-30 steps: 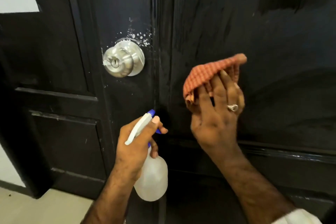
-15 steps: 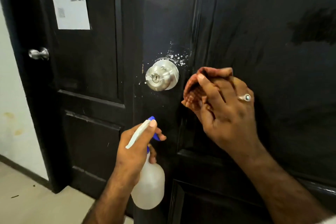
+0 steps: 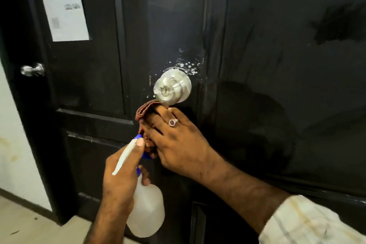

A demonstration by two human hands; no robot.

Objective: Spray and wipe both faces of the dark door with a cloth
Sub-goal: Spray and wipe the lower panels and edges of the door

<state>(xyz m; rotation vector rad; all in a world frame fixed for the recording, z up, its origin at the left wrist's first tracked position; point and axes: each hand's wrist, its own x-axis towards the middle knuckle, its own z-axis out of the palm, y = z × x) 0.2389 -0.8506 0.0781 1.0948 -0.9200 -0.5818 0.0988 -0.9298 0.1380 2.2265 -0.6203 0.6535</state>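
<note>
The dark door (image 3: pixel 277 85) fills most of the view, with wipe streaks on its panel and white spray droplets just above its silver knob (image 3: pixel 172 89). My right hand (image 3: pixel 178 140), wearing a ring, presses a bunched red checked cloth (image 3: pixel 145 111) against the door directly below the knob. My left hand (image 3: pixel 120 180) grips a white spray bottle (image 3: pixel 146 210) by its neck, thumb on the white trigger head, nozzle near the cloth.
A second dark door (image 3: pixel 89 85) stands behind at the left with a paper sheet (image 3: pixel 63 2) taped on it and a small silver handle (image 3: pixel 31 69). White wall and pale floor (image 3: pixel 29 228) show at the lower left.
My right hand swept the cloth leftward and down across the panel, from mid-panel to just under the knob. The view shifted right to left. The bottle hand stayed about the same.
</note>
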